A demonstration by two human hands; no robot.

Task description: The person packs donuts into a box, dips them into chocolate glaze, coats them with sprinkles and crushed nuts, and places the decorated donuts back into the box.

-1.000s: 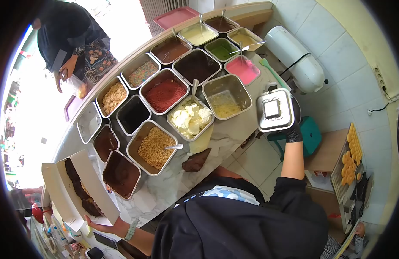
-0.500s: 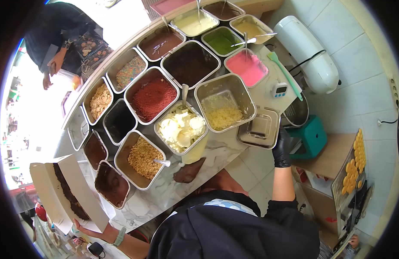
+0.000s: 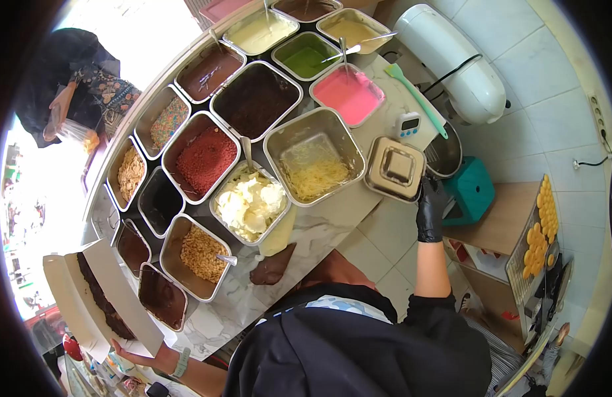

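A long white cardboard box (image 3: 132, 311) with its lid raised rests on my left hand (image 3: 147, 357) at the lower left. Inside lies a long dark-brown cake (image 3: 99, 294). My fingers are against the box's near end. My right hand (image 3: 433, 206), in a black glove, grips the right edge of a rectangular metal lid (image 3: 378, 177) at the counter's right end, below a small white timer (image 3: 408, 124). Left of the lid stands a steel pan (image 3: 276, 149) with grated cheese (image 3: 316, 177) in it. Some right fingertips are hidden at the lid's edge.
Several steel pans of toppings cover the counter, among them white cream (image 3: 251, 202), chopped nuts (image 3: 201, 255), red crumbs (image 3: 203, 162) and pink spread (image 3: 349, 96). A green spatula (image 3: 415, 98) lies at the right edge. Across the counter stands a person (image 3: 67, 86) with a plastic bag.
My right hand has moved the metal lid away from my body, closer to the timer. The whole view has shifted slightly. My left hand still holds the box.
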